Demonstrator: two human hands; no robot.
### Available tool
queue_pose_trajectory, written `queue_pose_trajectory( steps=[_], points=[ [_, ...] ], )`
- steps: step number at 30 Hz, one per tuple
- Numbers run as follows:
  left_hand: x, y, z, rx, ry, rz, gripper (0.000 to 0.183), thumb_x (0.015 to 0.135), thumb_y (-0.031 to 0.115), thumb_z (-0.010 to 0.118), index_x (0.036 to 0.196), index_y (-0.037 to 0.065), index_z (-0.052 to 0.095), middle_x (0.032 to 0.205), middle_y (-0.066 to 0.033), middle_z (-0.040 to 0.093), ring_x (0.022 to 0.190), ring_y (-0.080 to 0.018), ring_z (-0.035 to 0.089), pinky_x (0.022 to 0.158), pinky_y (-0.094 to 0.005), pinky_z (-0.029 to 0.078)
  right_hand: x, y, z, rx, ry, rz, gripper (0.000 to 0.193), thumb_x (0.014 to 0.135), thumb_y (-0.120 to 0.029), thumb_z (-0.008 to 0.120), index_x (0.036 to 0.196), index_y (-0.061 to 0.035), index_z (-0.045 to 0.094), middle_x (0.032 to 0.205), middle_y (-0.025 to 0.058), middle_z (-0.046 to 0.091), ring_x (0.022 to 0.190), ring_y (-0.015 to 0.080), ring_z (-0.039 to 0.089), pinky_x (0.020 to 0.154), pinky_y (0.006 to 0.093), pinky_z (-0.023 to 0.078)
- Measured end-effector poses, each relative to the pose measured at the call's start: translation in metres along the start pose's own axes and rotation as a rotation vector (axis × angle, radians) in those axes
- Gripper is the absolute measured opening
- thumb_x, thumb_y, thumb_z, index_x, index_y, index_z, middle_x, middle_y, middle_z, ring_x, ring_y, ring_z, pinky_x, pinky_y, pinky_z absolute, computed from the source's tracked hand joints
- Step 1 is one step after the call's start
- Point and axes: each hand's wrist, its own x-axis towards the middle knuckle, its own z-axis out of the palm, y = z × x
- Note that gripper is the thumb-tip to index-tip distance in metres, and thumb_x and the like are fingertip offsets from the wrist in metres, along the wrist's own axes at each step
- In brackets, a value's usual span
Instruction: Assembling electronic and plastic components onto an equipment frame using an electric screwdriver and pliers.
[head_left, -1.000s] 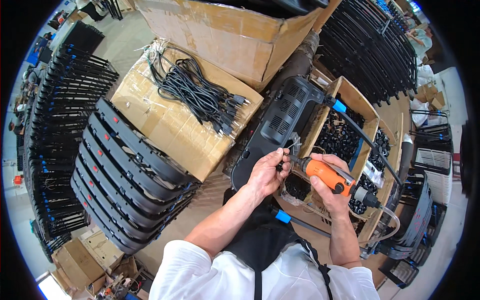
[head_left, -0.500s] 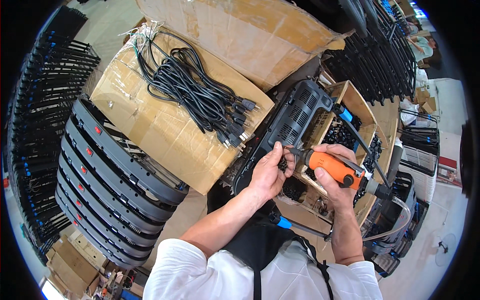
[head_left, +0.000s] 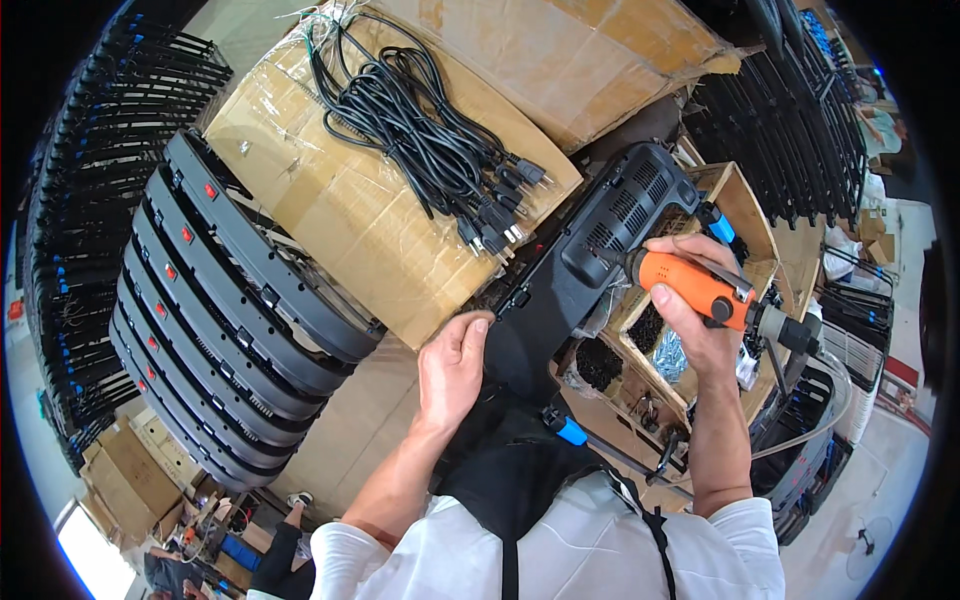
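Note:
An orange air screwdriver (head_left: 690,290) is gripped in my right hand (head_left: 712,335). Its dark tip points left, over the vented part of a long black plastic housing (head_left: 560,285). At the near left end of that housing is my left hand (head_left: 452,368), closed on its edge with the thumb on top; the other fingertips are hidden. A clear hose (head_left: 835,400) runs from the back of the screwdriver. Beyond the left hand, a bundle of black power cords (head_left: 420,140) with plugs lies on a cardboard box (head_left: 290,170).
A wooden compartment box (head_left: 745,200) to the right holds black screws (head_left: 600,362) and silvery screws (head_left: 668,355). Curved black housings with red switches (head_left: 230,340) are stacked at left. Black frames (head_left: 100,230) stand in rows behind them. A bar with a blue clip (head_left: 570,428) crosses near my waist.
My left hand has left the screwdriver's tip and moved left and down to the housing's end. The right hand keeps the screwdriver, now tipped over the housing. The view has shifted slightly.

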Motion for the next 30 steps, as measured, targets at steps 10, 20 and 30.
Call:
queue_pose_trajectory(
  steps=[10,20,30],
  points=[
    [0.025,-0.006,0.035,0.564,0.045,0.375,0.043,0.093,0.04,0.078,0.124,0.009,0.074,0.086,-0.0137,0.075,0.079,-0.0334,0.075,0.07,-0.0432,0.061,0.014,-0.002,-0.001,-0.088,-0.04,0.01,0.046,0.088,-0.008,0.083,0.13,-0.0021,0.064,0.124,0.0098,0.071,0.115,0.0202,0.069,0.104,0.0359,0.054],
    [0.032,-0.016,0.042,0.521,0.082,0.483,0.031,0.094,0.03,0.078,0.117,0.01,0.077,0.081,-0.0109,0.073,0.073,-0.03,0.074,0.064,-0.0409,0.059,0.021,0.016,0.0,-0.043,-0.055,0.074,0.044,0.089,-0.009,0.083,0.129,-0.0027,0.065,0.126,0.0088,0.069,0.117,0.02,0.067,0.104,0.0359,0.053],
    [0.029,-0.014,0.035,0.494,0.012,0.374,0.032,0.094,0.029,0.078,0.12,0.012,0.078,0.083,-0.0112,0.073,0.077,-0.0315,0.074,0.07,-0.0434,0.06,0.023,0.01,0.008,-0.096,-0.049,0.111,0.051,0.087,-0.008,0.082,0.132,0.0006,0.06,0.126,0.0143,0.072,0.116,0.0235,0.069,0.106,0.0399,0.054]
  ],
)
